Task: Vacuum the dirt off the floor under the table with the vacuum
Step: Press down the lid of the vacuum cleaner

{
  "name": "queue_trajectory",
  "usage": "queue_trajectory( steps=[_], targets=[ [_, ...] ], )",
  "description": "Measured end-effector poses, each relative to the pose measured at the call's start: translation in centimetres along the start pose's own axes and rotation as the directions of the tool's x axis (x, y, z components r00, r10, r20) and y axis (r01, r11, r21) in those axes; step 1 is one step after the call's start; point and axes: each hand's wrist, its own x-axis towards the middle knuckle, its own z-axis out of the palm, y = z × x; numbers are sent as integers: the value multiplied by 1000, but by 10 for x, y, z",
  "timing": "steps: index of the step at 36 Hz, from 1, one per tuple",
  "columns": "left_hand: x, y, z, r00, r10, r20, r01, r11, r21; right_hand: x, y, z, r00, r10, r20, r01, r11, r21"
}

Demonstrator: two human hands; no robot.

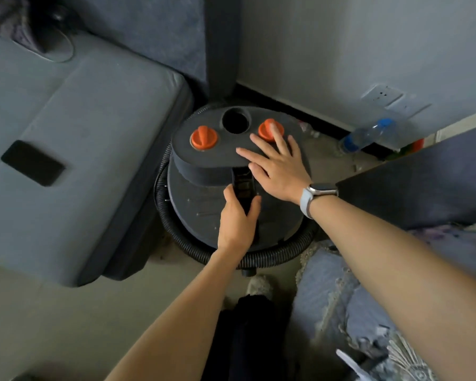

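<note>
The round black canister vacuum (204,210) stands on the floor, wedged between grey sofa (80,133) and wall. Left hand (238,218) grips its black handle (242,188); right hand (278,166), fingers spread flat, rests on the top housing.

Matt black plastic vacuum (204,199), ribbed hose (272,254), glossy orange knobs (204,138), grey cloth sofa (80,133)

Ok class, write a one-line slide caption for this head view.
Left hand grips the vacuum handle; right hand lies flat beside an orange knob.
</note>
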Motion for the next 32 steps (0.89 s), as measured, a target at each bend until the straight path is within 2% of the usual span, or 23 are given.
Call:
queue_trajectory(
  steps=[2,4,7,11,14,16,19,22,26,32],
  targets=[
    [-18,-13,-6,999,-42,11,42,999,-9,-12,-10,7,998,-63,-13,63,998,5],
    [-36,-28,-15,998,-53,19,52,996,67,-24,-18,14,993,-119,-25,119,993,20],
    [-67,-50,-33,998,-18,-67,30,980,196,-45,-36,25,985,-142,-101,150,986,73],
    [-93,-69,-60,949,124,-288,-16,936,352,-96,-76,59,962,60,-266,8,968,250],
    [-101,-74,-78,884,300,-360,-93,865,494,-130,-105,75,942,208,-263,-94,917,388],
    [-100,-78,-87,874,370,-315,-108,780,616,-135,-115,75,925,278,-257,-159,901,403],
    [-94,-90,-94,929,332,-162,-117,681,723,-138,-126,75,886,396,-241,-274,867,416],
    [-93,-101,-99,962,263,-77,-129,683,719,-143,-134,79,882,418,-218,-323,872,368],
    [-97,-113,-107,958,286,-23,-173,639,749,-144,-134,83,869,410,-277,-332,898,288],
    [-105,-127,-117,961,277,12,-188,622,760,-151,-141,90,887,393,-243,-328,905,270]
  ],
)
